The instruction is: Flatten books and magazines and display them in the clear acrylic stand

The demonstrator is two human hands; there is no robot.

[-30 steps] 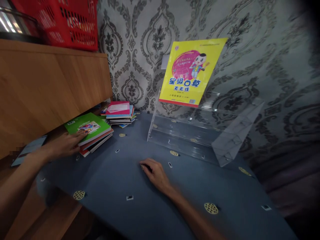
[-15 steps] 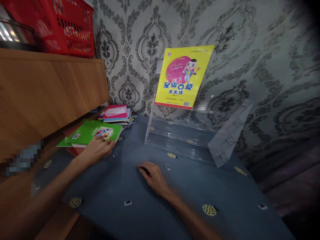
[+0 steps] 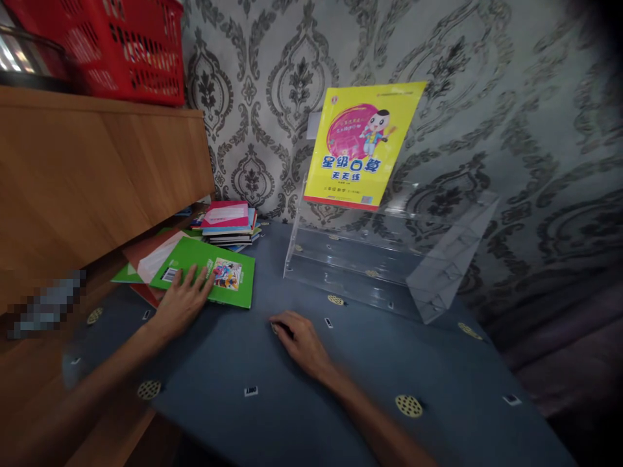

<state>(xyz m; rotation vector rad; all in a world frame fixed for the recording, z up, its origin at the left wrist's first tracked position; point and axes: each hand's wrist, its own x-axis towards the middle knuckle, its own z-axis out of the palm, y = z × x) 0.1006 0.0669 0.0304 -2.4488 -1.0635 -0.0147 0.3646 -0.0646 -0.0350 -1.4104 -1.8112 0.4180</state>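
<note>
My left hand [image 3: 185, 299] lies with fingers spread on a green book [image 3: 236, 263] that has a barcode and a colourful cartoon picture on its cover. The book rests at an angle on top of a loose pile; under it a reddish-brown book with a pale band [image 3: 154, 253] sticks out. On the blue tablecloth, my right hand [image 3: 300, 342] rests with loosely curled fingers, a gap showing between thumb and forefinger, and I see nothing in it. Farther back, a yellow workbook [image 3: 357, 146] stands tilted in the top tier of a clear acrylic rack [image 3: 350, 259].
A stack of books with a pink cover [image 3: 226, 214] on top sits behind the green book, by the wall. Along the left runs a wooden cabinet [image 3: 107, 162], bearing a red plastic basket [image 3: 141, 58] and a metal pot [image 3: 32, 58]. Patterned wallpaper backs the table [image 3: 233, 415].
The green book has slid toward me and to the right under my left hand, uncovering more of the reddish-brown book. My left fingers have spread out flat. My right hand stays in place.
</note>
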